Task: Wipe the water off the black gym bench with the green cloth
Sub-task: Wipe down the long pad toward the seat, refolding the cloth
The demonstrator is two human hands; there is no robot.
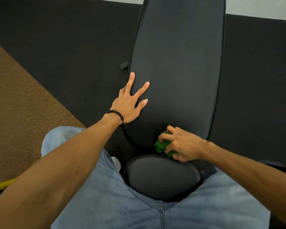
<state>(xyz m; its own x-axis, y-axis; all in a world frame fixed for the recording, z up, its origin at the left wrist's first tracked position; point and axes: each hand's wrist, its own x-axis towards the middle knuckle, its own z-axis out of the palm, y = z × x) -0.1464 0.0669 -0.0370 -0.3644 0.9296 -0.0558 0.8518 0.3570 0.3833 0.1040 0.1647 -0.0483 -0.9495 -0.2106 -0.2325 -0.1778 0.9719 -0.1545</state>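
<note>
The black gym bench (pixel 177 63) runs away from me, its long back pad in the middle of the view and a small seat pad (pixel 160 177) between my thighs. My left hand (pixel 130 101) lies flat on the left edge of the back pad with fingers spread, a beaded bracelet on the wrist. My right hand (pixel 182 143) is closed on the bunched green cloth (pixel 162 144) at the near end of the back pad, by the gap above the seat pad. No water drops are visible on the pad.
Black rubber flooring (pixel 73 47) surrounds the bench, with brown carpet (pixel 15 113) to the left and a white wall strip at the top right. My legs in blue jeans (pixel 106 195) straddle the seat. A yellow object (pixel 0 185) pokes in at the lower left.
</note>
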